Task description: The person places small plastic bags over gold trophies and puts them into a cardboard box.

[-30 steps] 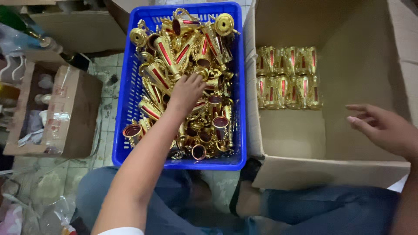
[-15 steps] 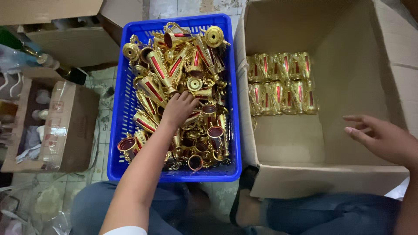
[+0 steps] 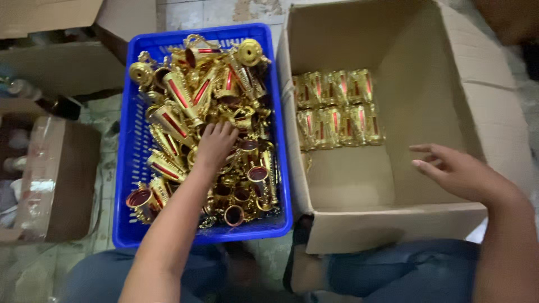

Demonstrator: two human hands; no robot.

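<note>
Left hand (image 3: 216,145) pushed a bit deeper into the pile of gold cups (image 3: 202,118) since before, fingers curled on one, in the blue basket (image 3: 126,163), right hand (image 3: 457,171) open and empty over the cardboard box (image 3: 449,84), packed gold cups (image 3: 337,106) in rows at its back

A worn tiled floor (image 3: 196,11), pale and stained, shows at the top and along the left. Flattened brown cardboard (image 3: 50,17) lies at the upper left. A smaller brown carton (image 3: 62,179) wrapped in clear film sits at the left edge, holding what may be bottles. Light is dim and even.
</note>
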